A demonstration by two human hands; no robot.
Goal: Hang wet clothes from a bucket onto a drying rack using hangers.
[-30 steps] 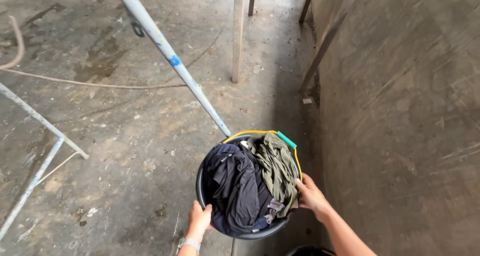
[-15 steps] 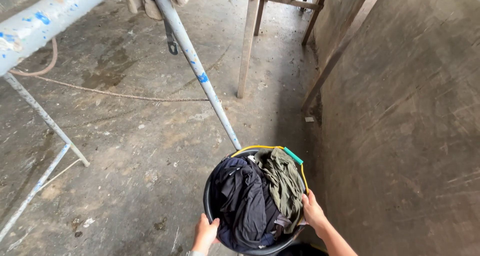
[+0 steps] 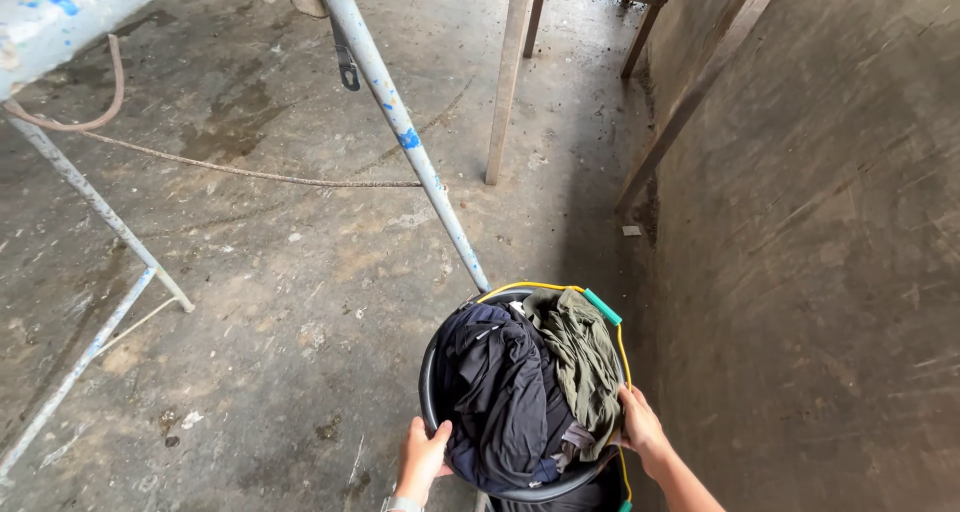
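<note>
A black round bucket (image 3: 428,384) sits low in the view, filled with clothes: a dark navy garment (image 3: 497,397) on the left and an olive green garment (image 3: 583,360) on the right. A yellow wire handle with a green grip (image 3: 603,307) lies along the far right rim. My left hand (image 3: 422,457) grips the near left rim. My right hand (image 3: 640,425) holds the right rim beside the green garment.
A pale metal frame with blue paint flecks stands ahead; one slanted leg (image 3: 400,127) ends just beyond the bucket. A rope (image 3: 230,172) lies across the stained concrete floor. A wooden post (image 3: 506,82) stands farther off. A concrete wall (image 3: 830,232) runs along the right.
The view has tilted up and shifted, bringing the top bar of the metal frame into sight. The bucket sits lower in view. Both hands keep their hold on the rim.
</note>
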